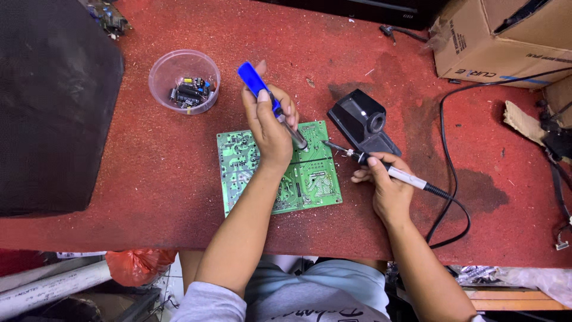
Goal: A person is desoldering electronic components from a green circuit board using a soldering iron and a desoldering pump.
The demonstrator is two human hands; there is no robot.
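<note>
Head view: left hand [271,122] grips a blue desoldering pump [271,102] over the green circuit board [277,170] on the red surface [161,173]; right hand [384,182] holds the soldering iron [381,167], its tip at the board. Work looks midway; removed components fill the plastic cup [184,81].

I see a bright, even picture from my head camera. Light falls from above onto the red bench [179,197], and colours look strong. Shadows are soft and short. The dark slab [53,107] at the bench's left edge shows almost no detail. The far right corner is dimmer. Straight edges bend a little near the sides. Nothing looks blurry.
</note>
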